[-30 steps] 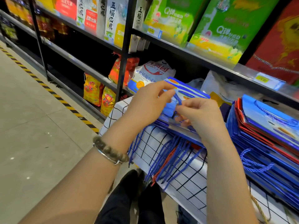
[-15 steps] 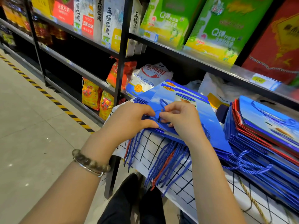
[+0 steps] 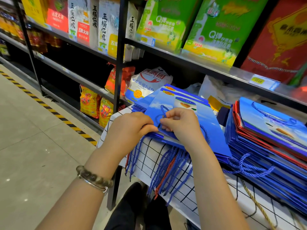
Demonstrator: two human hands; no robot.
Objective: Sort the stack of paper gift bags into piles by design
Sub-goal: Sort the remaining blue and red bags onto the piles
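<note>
A blue gift bag (image 3: pixel 209 120) with a sky picture lies flat on top of a low pile of blue bags (image 3: pixel 142 103) on the small table. My left hand (image 3: pixel 131 128) grips the near edge of that top bag. My right hand (image 3: pixel 181 125) pinches the bag's blue rope handle (image 3: pixel 163 110) against the paper. Many blue rope handles and a red one (image 3: pixel 167 170) hang over the table's front edge. To the right stands a taller stack of blue and red-edged bags (image 3: pixel 269 133), leaning, with its handles trailing forward.
The table wears a white cloth with a black grid (image 3: pixel 151 151). Behind it run black store shelves (image 3: pixel 182 58) with rice boxes, flour sacks and snack bags. The tiled aisle floor (image 3: pixel 33 146) with a yellow-black stripe lies to the left. My dark-clad legs show below the table.
The blue bag, held raised a second ago, now lies flat on the left pile. Both hands came down with it and settled at its near edge and handle.
</note>
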